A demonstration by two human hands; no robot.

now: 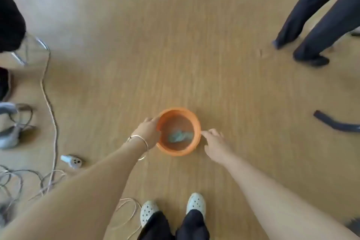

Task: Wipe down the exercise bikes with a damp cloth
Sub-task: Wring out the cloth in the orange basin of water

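Lying crumpled at the bottom of an orange basin [197, 132], a blue-grey cloth [178, 136] is being shown a little toward 6 o'clock of the basin's middle, touched by neither grip. The basin is being carried by the wooden floor [175, 45], just below the centre of the view. Its rim is being grasped at 9 o'clock by the left grip [149, 129], with fingers curled over the edge, though the exact finger placement is being hidden by blur. At 3 o'clock the rim is being approached by the fingertips of the right grip [214, 143], which is being held released, fingers stretched out and closed round nothing. Whether it is touching the rim or only just beside it cannot be told. Thin bangles [140, 142] are being worn on the left wrist.

At 6 o'clock from the basin, pale perforated clogs [149, 212] are being worn under dark trousers. At 9 o'clock, well apart from the basin, a long pale cable [48, 103] is being trailed across the floor, with a white socket block [72, 160] at 8 o'clock and tangled grey wires [11, 179] at the left edge. At 1 o'clock, well apart, another person's legs [319, 25] are being shown standing in dark trousers. At 3 o'clock, near the right edge, a dark curved tube [335, 124] is being shown lying on the floor.
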